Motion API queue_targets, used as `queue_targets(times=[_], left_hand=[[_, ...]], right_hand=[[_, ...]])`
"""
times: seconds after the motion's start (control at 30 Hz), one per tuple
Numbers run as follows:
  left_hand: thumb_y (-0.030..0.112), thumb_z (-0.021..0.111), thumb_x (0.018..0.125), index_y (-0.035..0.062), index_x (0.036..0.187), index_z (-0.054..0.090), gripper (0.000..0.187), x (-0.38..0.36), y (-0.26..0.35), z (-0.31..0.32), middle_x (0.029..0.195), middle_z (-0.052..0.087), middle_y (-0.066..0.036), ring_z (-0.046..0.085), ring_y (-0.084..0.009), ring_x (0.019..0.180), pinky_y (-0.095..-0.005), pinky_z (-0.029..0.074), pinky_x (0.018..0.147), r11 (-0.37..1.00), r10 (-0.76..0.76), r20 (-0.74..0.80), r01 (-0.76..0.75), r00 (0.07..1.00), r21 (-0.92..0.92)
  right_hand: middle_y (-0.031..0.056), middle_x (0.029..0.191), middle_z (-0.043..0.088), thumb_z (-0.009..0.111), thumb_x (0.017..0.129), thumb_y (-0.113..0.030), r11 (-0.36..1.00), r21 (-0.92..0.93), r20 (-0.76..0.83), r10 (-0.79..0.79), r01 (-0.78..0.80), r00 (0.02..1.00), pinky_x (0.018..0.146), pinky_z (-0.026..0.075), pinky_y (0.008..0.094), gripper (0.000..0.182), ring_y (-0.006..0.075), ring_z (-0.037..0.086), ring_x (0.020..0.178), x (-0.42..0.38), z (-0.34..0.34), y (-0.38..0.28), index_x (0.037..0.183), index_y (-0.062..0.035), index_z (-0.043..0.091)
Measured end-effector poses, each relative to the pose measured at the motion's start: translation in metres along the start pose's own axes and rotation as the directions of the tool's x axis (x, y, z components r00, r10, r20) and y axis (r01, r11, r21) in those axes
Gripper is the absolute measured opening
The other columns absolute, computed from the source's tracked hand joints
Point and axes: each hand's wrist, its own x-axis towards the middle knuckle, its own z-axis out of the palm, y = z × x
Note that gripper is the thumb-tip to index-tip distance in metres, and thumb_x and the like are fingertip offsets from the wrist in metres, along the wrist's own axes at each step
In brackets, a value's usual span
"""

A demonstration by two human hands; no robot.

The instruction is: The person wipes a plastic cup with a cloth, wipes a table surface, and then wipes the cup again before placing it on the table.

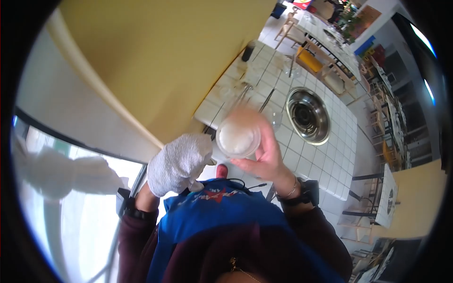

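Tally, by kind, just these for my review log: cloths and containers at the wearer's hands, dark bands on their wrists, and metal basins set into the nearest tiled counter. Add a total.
Pale cloth: 1
Round clear container: 1
Dark wristbands: 2
Oval metal basin: 1
Total: 5

Left grip (pixel 177 165) mostly hidden under cloth (pixel 184 153); right grip (pixel 265 150) partly motion-blurred; contents of round container (pixel 239 137) unclear.
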Motion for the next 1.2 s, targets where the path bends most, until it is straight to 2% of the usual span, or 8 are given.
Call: queue_targets(times=[0.13,0.2,0.3,0.67,0.87,0.93,1.07,1.2], left_hand=[[0.018,0.077,0.054,0.0139,0.117,0.058,0.066,-0.03,0.003,-0.004,0.117,0.056,-0.014,0.058,-0.0341,0.097,-0.0387,0.047,0.08,0.868,-0.404,-0.108,0.343,0.908,-0.358],[0.017,0.077,0.051,0.0124,0.118,0.057,0.069,-0.014,0.005,-0.028,0.123,0.053,-0.019,0.058,-0.0359,0.098,-0.0377,0.047,0.082,0.985,-0.007,-0.214,-0.031,0.977,-0.173],[0.019,0.078,0.051,0.009,0.119,0.057,0.072,-0.025,-0.03,-0.036,0.121,0.053,-0.02,0.056,-0.0361,0.1,-0.0365,0.046,0.085,0.972,-0.01,0.088,0.03,0.996,-0.231],[0.014,0.071,0.061,0.0039,0.089,0.062,0.031,0.014,0.021,-0.032,0.077,0.061,-0.01,0.057,-0.0285,0.07,-0.0344,0.047,0.064,0.982,-0.008,-0.207,0.047,0.978,0.184],[0.011,0.071,0.065,0.0043,0.097,0.062,0.033,-0.007,0.014,-0.025,0.08,0.062,-0.01,0.058,-0.0258,0.072,-0.0325,0.048,0.067,0.972,0.026,0.038,-0.016,0.999,-0.234],[0.024,0.085,0.051,0.0038,0.119,0.055,0.077,-0.015,0.016,-0.028,0.115,0.056,-0.014,0.054,-0.0311,0.106,-0.0336,0.043,0.09,0.56,-0.372,0.387,0.537,0.844,-0.631],[0.022,0.085,0.057,0.0051,0.119,0.056,0.071,-0.017,0.007,-0.029,0.118,0.056,-0.013,0.054,-0.0291,0.108,-0.0348,0.042,0.094,0.93,-0.228,0.376,0.315,0.898,-0.187],[0.023,0.085,0.058,0.0058,0.118,0.057,0.069,-0.014,-0.003,-0.034,0.119,0.057,-0.013,0.054,-0.0295,0.109,-0.0355,0.041,0.095,0.969,-0.244,0.322,0.221,0.914,0.109]], right_hand=[[0.0142,0.133,0.039,0.075,0.066,-0.002,0.992,-0.124,0.05,0.015,-0.008,0.999,0.1,0.038,0.0357,0.085,0.0236,0.043,0.123,0.0,0.025,-0.011,0.137,-0.0053,0.028],[0.0154,0.131,0.041,0.077,0.066,-0.005,0.964,-0.263,0.125,0.005,0.029,0.992,0.099,0.04,0.036,0.086,0.0253,0.045,0.121,0.001,0.034,-0.01,0.137,-0.0029,0.028],[0.019,0.127,0.043,0.082,0.063,-0.014,0.92,-0.388,0.11,-0.013,0.055,0.994,0.096,0.042,0.0389,0.094,0.03,0.048,0.117,-0.006,0.055,0.001,0.137,-0.0004,0.026],[0.0191,0.121,0.049,0.082,0.056,-0.008,0.645,-0.733,0.156,-0.149,0.215,0.976,0.09,0.042,0.0426,0.094,0.0363,0.049,0.108,0.0,0.068,0.013,0.134,0.0004,0.03],[0.0144,0.116,0.055,0.079,0.054,-0.004,0.505,-0.83,0.1,-0.285,0.238,0.953,0.091,0.04,0.0429,0.088,0.0355,0.047,0.106,-0.002,0.055,0.028,0.131,-0.0004,0.037],[0.0164,0.117,0.052,0.081,0.056,-0.007,0.515,-0.833,0.064,-0.273,0.202,0.96,0.09,0.041,0.0425,0.086,0.0351,0.048,0.105,-0.001,0.049,0.028,0.13,-0.0006,0.038],[0.0198,0.118,0.046,0.084,0.062,-0.017,0.804,-0.591,-0.068,-0.129,0.065,0.989,0.088,0.044,0.0412,0.082,0.0329,0.05,0.106,0.001,0.043,0.032,0.129,-0.002,0.038],[0.0186,0.118,0.047,0.083,0.063,-0.016,0.901,-0.434,-0.045,-0.024,0.002,0.999,0.088,0.044,0.0411,0.081,0.032,0.051,0.106,0.001,0.047,0.027,0.129,-0.0025,0.038]])
